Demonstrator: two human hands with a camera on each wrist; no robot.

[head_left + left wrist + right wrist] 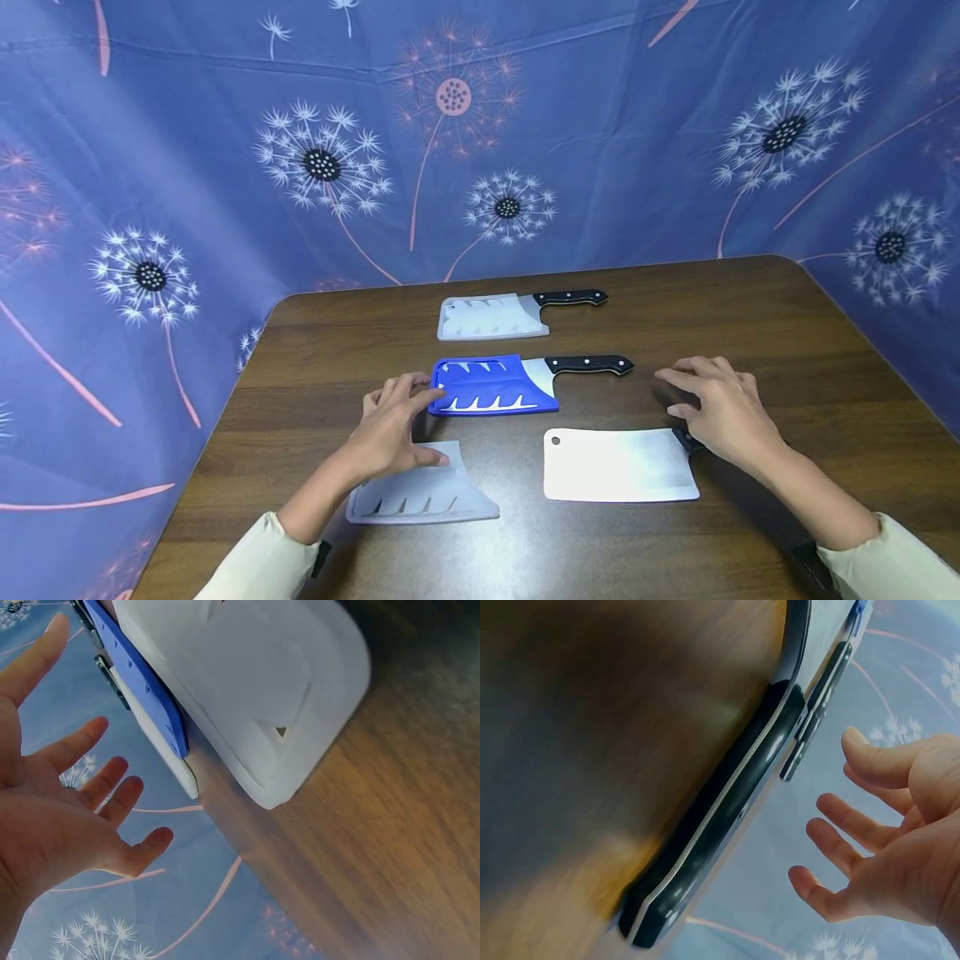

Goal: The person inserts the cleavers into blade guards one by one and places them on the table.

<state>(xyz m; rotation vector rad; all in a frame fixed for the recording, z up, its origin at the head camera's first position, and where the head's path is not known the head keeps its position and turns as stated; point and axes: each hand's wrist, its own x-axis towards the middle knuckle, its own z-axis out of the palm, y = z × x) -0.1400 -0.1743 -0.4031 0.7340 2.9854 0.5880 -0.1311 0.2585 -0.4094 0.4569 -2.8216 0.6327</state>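
Observation:
In the head view, my left hand (386, 429) hovers over a pale grey blade guard (420, 496) lying on the table. The left wrist view shows its fingers spread, apart from the guard (247, 682). To the right lies a bare cleaver (618, 467), its blade pointing left. My right hand (723, 408) is above its black handle (720, 802), hiding most of it in the head view. In the right wrist view its fingers are loosely bent and hold nothing. Behind lies another cleaver in a blue blade guard (491, 387).
Farther back is a cleaver in a whitish blade guard (487, 318), its black handle (573, 297) pointing right. Everything lies on a brown wooden table (750, 317). A blue cloth (600, 167) with dandelion prints hangs behind and at the sides.

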